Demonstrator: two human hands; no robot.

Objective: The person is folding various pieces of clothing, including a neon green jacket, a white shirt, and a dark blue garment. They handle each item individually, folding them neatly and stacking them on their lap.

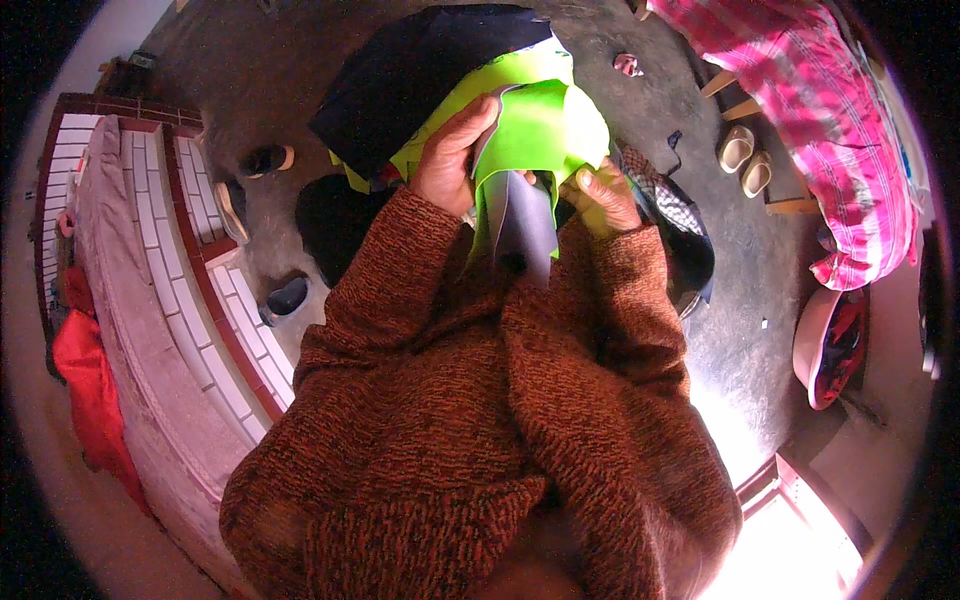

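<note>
Both hands grip a piece of bright green fabric [553, 122] with a grey backing that folds over and hangs toward my body. On the left edge, my left hand [452, 158] is closed, its thumb lying along the cloth. My right hand [606, 199] pinches the lower right edge between thumb and fingers. Some of its fingers are hidden by the fabric. Just beyond the hands lies a large dark cloth [420, 75] with more yellow-green material along its side.
A white-tiled, red-edged brick platform [180, 285] runs along the left. Scattered shoes [268, 160] lie beside it. Pale clogs [737, 149] sit at right, near a pink checked cloth [790, 95] over wooden legs. A pink basin [808, 345] holds red-and-black material.
</note>
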